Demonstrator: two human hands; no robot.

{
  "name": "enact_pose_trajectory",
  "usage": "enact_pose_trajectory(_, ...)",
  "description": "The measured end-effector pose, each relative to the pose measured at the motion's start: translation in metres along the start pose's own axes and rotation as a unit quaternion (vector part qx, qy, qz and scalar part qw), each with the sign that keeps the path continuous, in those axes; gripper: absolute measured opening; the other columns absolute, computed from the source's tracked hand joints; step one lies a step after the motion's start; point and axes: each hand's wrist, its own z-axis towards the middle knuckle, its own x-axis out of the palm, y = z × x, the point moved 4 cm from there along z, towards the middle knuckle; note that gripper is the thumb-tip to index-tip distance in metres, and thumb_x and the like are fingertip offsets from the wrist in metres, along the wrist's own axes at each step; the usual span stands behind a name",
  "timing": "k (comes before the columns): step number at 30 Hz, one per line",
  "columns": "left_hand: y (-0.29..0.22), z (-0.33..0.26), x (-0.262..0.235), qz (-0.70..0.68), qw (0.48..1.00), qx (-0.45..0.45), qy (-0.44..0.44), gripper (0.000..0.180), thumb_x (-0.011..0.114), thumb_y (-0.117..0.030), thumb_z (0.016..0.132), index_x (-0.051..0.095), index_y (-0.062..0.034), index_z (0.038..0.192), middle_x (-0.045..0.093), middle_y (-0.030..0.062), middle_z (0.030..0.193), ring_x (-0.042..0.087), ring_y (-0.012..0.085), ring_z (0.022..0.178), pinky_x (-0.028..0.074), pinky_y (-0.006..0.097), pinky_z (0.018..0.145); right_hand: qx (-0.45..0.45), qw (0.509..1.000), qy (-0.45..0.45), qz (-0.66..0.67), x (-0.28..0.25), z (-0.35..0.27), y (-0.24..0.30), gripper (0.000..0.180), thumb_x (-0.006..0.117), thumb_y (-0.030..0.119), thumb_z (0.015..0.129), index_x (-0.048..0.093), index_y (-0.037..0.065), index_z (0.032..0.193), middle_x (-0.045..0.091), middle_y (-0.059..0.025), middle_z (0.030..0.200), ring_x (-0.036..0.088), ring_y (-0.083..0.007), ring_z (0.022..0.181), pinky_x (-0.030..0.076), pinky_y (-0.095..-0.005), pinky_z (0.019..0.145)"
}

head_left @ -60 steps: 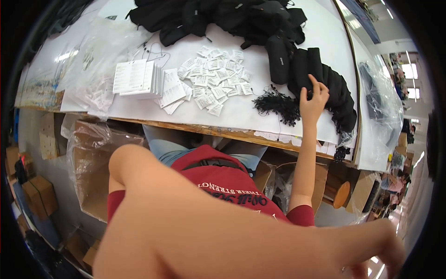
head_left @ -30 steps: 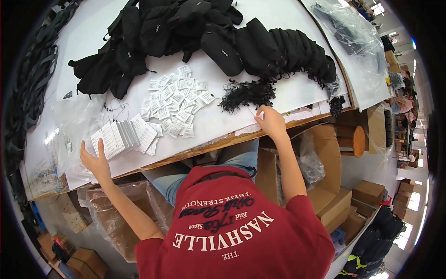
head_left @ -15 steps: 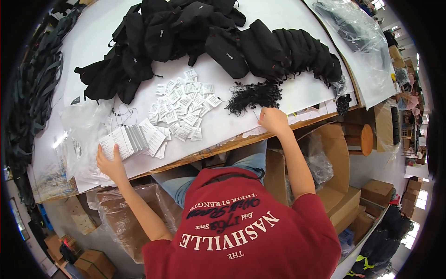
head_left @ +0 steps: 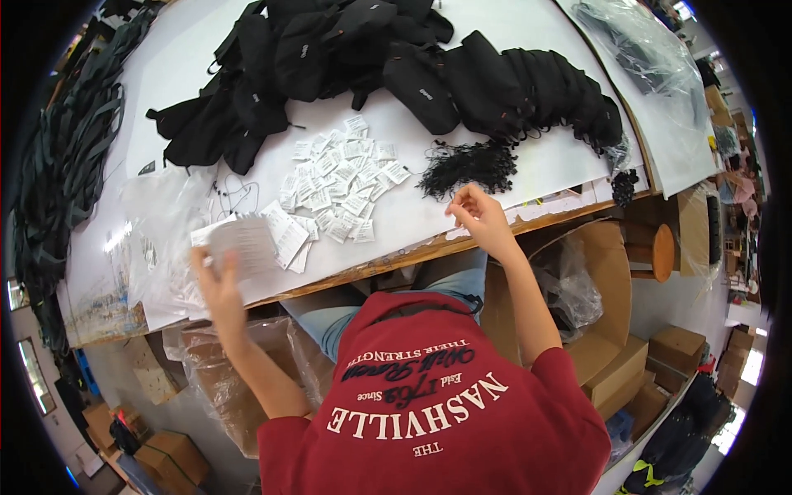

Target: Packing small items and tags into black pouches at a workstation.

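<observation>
Two changes: left hand [head_left: 221, 290] now blurred at card stack [head_left: 252, 250], right hand [head_left: 485, 219] curled looser near black cords [head_left: 472, 167]; grips unclear.

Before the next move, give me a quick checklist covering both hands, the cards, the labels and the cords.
1. Left hand at the card stack: ok, it is at the stack's near side.
2. Left hand's grip on a card: cannot tell, the hand and stack are blurred.
3. Right hand free of any cord: cannot tell, the thumb and forefinger are close together and too small to read.
4. Black cords near the right hand: ok, they lie bunched just beyond it.
5. All cards in one stack: not ok, loose cards lie to its right.
6. Small white labels uncovered by the black pouches: ok, the pouches lie beyond them.
</observation>
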Motion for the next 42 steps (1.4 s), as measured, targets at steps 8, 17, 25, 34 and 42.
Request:
enact_pose_trajectory(8,-0.048,-0.071,0.122,-0.140,0.944,0.064,0.290,0.057,0.074,-0.011,0.079,0.038,-0.0030,0.123,0.049,0.0094,0.108,0.051,0.0157,0.094,0.044,0.031,0.084,-0.014,0.990,0.081,0.117,0.048,-0.036,0.080,0.008,0.065,0.005,0.084,0.058,0.002,0.087,0.045,0.0049,0.064,0.037,-0.0027,0.056,0.030,-0.0193,0.052)
enact_pose_trajectory(17,-0.049,-0.087,0.127,-0.188,0.958,0.108,0.186,0.032,0.062,0.000,0.087,0.052,-0.0022,0.116,0.053,0.0108,0.114,0.059,0.0125,0.090,0.049,0.024,0.077,-0.190,0.979,-0.053,0.048,0.046,-0.048,0.117,0.009,0.069,0.001,0.076,0.062,0.003,0.081,0.043,0.0030,0.059,0.037,-0.0042,0.051,0.029,-0.0202,0.048)
enact_pose_trajectory(25,-0.047,-0.090,0.126,-0.292,0.923,0.043,0.247,0.030,0.062,-0.008,0.088,0.054,-0.0003,0.116,0.060,0.0078,0.098,0.058,0.0127,0.090,0.044,0.025,0.085,-0.137,0.987,-0.050,0.066,0.042,-0.048,0.102,0.009,0.070,0.002,0.076,0.062,0.004,0.081,0.043,0.0035,0.057,0.038,-0.0037,0.051,0.029,-0.0197,0.048)
enact_pose_trajectory(34,-0.047,-0.084,0.122,-0.246,0.942,0.005,0.228,0.011,0.060,-0.002,0.088,0.063,0.0024,0.097,0.061,0.0050,0.095,0.057,0.0093,0.084,0.044,0.022,0.077,-0.117,0.991,-0.011,0.070,0.046,-0.047,0.096,0.009,0.069,0.003,0.078,0.062,0.004,0.082,0.041,0.0056,0.057,0.036,-0.0026,0.051,0.028,-0.0193,0.048)
enact_pose_trajectory(42,-0.047,-0.085,0.121,-0.243,0.944,0.042,0.219,0.013,0.059,0.002,0.085,0.062,0.0018,0.097,0.059,0.0065,0.094,0.056,0.0119,0.087,0.045,0.023,0.079,-0.123,0.990,0.012,0.072,0.050,-0.049,0.094,0.010,0.070,0.006,0.079,0.062,0.003,0.084,0.041,0.0015,0.060,0.033,-0.0059,0.051,0.027,-0.0233,0.047)
